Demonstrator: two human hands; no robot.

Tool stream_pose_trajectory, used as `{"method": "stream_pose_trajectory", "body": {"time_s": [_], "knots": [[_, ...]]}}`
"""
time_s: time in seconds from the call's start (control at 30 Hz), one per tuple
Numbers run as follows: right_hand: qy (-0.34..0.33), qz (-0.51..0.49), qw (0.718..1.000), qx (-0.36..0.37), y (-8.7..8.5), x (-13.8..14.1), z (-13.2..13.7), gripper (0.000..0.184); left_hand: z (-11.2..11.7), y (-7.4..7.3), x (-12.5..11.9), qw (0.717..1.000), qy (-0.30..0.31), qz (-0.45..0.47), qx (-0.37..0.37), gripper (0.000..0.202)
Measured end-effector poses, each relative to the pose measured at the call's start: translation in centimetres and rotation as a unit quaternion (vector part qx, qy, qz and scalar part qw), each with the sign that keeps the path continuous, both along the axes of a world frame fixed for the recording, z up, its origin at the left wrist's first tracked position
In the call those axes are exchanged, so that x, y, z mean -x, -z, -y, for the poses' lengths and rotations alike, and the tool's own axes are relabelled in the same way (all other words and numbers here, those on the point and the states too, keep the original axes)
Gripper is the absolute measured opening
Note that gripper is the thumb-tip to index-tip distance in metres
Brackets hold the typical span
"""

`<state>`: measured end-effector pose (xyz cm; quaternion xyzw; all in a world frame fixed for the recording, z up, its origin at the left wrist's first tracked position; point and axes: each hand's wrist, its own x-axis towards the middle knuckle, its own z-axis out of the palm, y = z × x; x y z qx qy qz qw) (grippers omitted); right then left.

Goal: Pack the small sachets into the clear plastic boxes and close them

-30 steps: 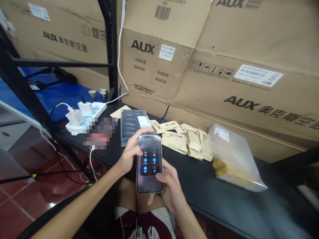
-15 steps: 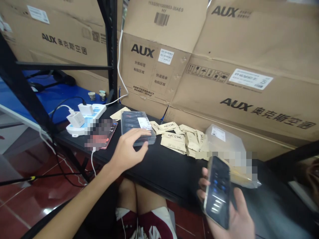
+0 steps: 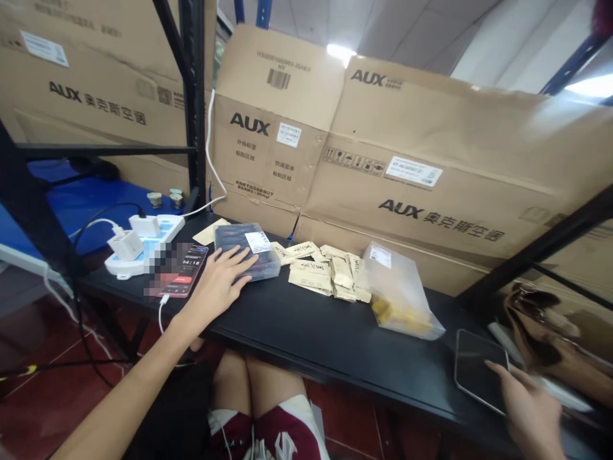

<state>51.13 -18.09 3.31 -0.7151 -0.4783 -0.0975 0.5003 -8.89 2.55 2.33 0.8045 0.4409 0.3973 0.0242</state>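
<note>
Case, clear rectangular plastic, under my spread left hand; smartphone, flat black glass, touched by my open right hand.

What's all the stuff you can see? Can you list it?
cardboard boxes: several, tan, behind table
table: one, black, under everything
power strip: one, white, left on table
chargers: two, white, plugged into strip
lit phone: one, black, beside strip
clear case: one, clear, beside lit phone
paper packets: many, tan, middle of table
plastic bag: one, clear, right of packets
dark phone: one, black, far right
left hand: on clear case
right hand: touching dark phone
</note>
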Motion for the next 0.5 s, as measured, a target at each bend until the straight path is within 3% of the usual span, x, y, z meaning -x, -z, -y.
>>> {"method": "stream_pose_trajectory", "body": {"time_s": [0.07,0.13,0.2,0.3,0.33,0.37,0.43,0.5], "knots": [[0.139,-0.019,0.989,0.042,0.1,-1.9,-1.1,0.036,0.4,-0.7,-0.1,0.998,0.001,0.060,-0.017,0.043],[0.193,0.017,0.975,0.107,-0.2,-2.6,-2.2,0.036,1.2,-1.5,-0.5,0.990,0.007,0.134,-0.042,0.044],[0.148,0.105,0.976,0.119,-1.0,-1.7,-3.3,0.028,2.2,-2.3,-1.1,0.976,0.023,0.209,-0.062,0.043],[0.023,0.203,0.979,0.007,-2.8,2.3,-5.0,0.037,4.2,-3.3,-2.6,0.956,0.055,0.280,-0.069,0.040],[-0.007,0.227,0.972,-0.054,-3.4,4.0,-5.6,0.041,5.0,-3.6,-3.2,0.949,0.061,0.301,-0.072,0.040],[-0.054,0.265,0.961,-0.063,-3.9,5.7,-6.3,0.045,5.7,-3.9,-3.8,0.942,0.065,0.319,-0.077,0.041],[-0.125,0.342,0.931,-0.034,-4.5,8.4,-7.9,0.056,6.9,-4.5,-5.2,0.929,0.074,0.346,-0.108,0.046],[-0.151,0.382,0.911,0.031,-4.5,9.8,-10.1,0.068,7.6,-5.2,-6.8,0.917,0.087,0.353,-0.161,0.052]]}}
